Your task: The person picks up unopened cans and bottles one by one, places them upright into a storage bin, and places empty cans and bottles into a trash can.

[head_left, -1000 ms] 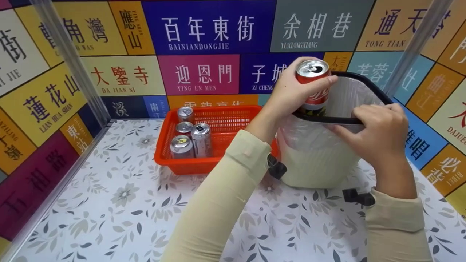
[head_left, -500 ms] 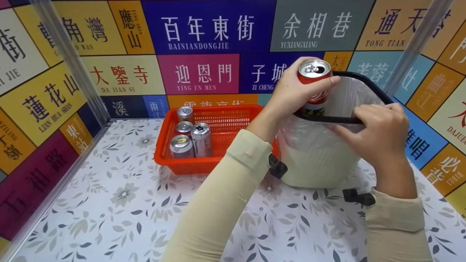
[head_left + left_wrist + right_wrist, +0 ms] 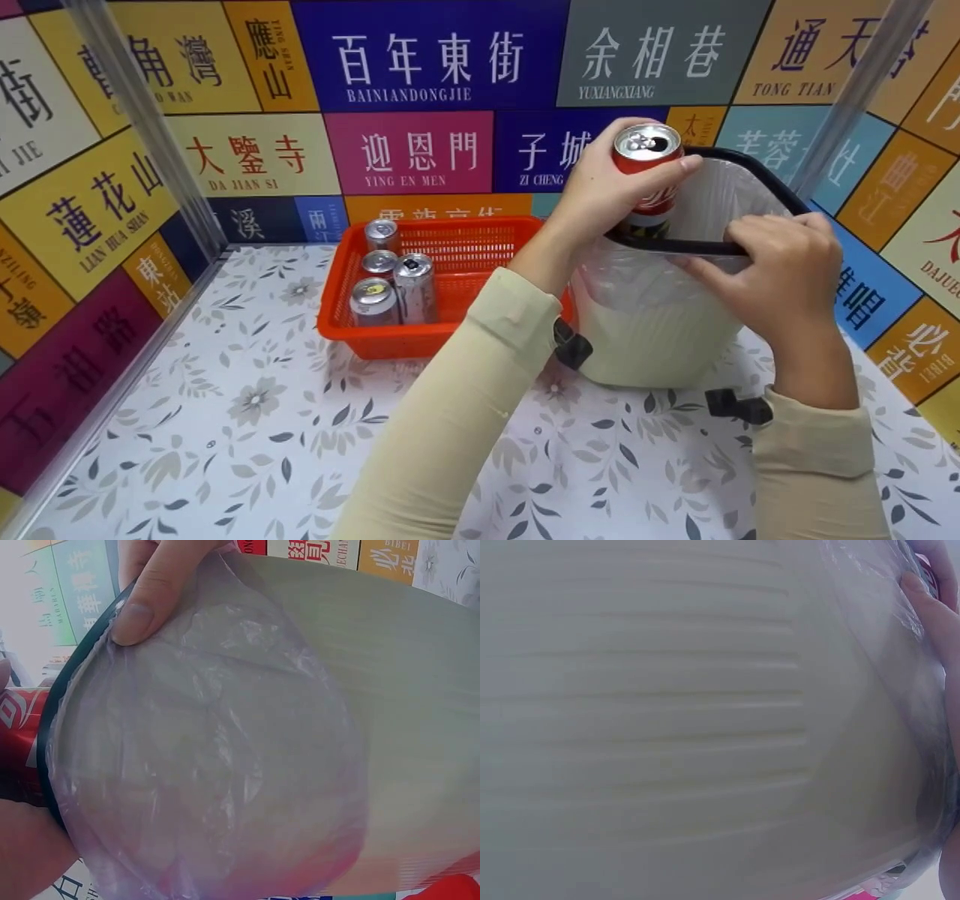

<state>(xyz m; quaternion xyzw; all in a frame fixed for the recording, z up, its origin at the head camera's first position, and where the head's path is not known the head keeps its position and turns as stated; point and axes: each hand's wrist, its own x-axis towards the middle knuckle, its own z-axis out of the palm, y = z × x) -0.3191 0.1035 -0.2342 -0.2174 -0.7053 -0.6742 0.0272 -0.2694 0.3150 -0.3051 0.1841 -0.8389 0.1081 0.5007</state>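
Observation:
My left hand [image 3: 600,191] grips an opened red soda can [image 3: 646,161] upright at the near-left rim of a pale bin [image 3: 652,337]. The can's lower part sits inside the opening, partly hidden by the black rim [image 3: 675,246]. On the bin's right side my right hand [image 3: 787,270] grips the rim, fingers over the top edge and thumb below it outside. A clear plastic liner [image 3: 210,735] is folded over the rim, seen up close in the left wrist view, where the red can [image 3: 19,735] shows beyond it. The bin's ribbed wall [image 3: 645,712] fills the right wrist view.
Left of the bin, a red plastic basket [image 3: 480,259] holds several silver cans [image 3: 417,292] at its left end. Both stand on a floral tablecloth [image 3: 247,442]. Sign-printed walls [image 3: 409,150] enclose the back and sides.
The left hand and the red can shift very slightly to the right. My right hand stays on the rim, and the basket and its cans have not moved.

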